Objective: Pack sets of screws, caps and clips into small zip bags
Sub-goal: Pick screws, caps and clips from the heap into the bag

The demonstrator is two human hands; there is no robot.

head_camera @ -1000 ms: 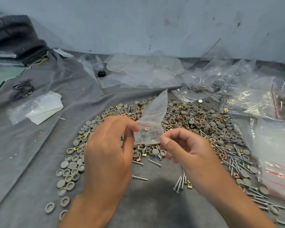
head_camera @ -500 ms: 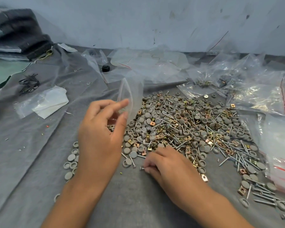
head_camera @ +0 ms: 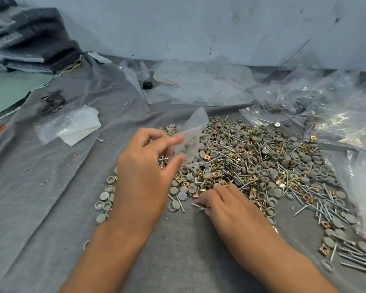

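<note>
**Gathering screws for the bag**

We hold the zip bag point(head_camera: 190, 138) in our left hand point(head_camera: 144, 176), pinched between thumb and forefinger above the near edge of the pile point(head_camera: 251, 161) of caps, clips and screws. Our right hand point(head_camera: 226, 206) rests on the cloth point(head_camera: 51, 197), fingers curled at a screw point(head_camera: 198, 205); whether it is gripped, we cannot tell. Next: lift 1 screw cleanly and slip it through the bag's mouth. We can read no writing.
</note>
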